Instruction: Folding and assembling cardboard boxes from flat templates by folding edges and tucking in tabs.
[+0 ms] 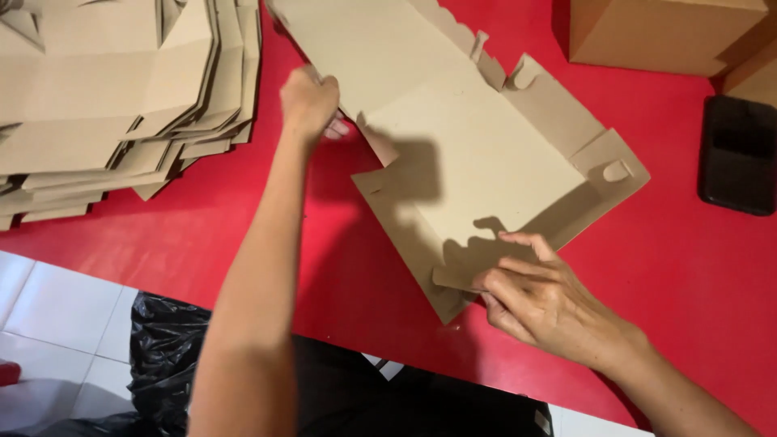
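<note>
Flat die-cut cardboard box blank [461, 154] lies unfolded on the red table [688, 267], roughly mid-table, long axis running diagonally from the far-left side down toward the near-right. Left hand [309, 101] is at the blank's left edge, about midway along, fingers curled over the board edge and pinching it; thumb side hidden, so grip depth unclear. Right hand [538, 295] is at the near corner of the blank, fingertips closed on a small side flap [457, 279], which is lifted a little off the panel. So both hands are on the same sheet, at opposite ends of its near-left long edge; right hand is the nearer one to the flap end. Stack of identical flat blanks [113, 97] sits at the table's far-left corner, well apart. Assembled brown box [664, 32] and a black tray [738, 154] along the right edge.
</note>
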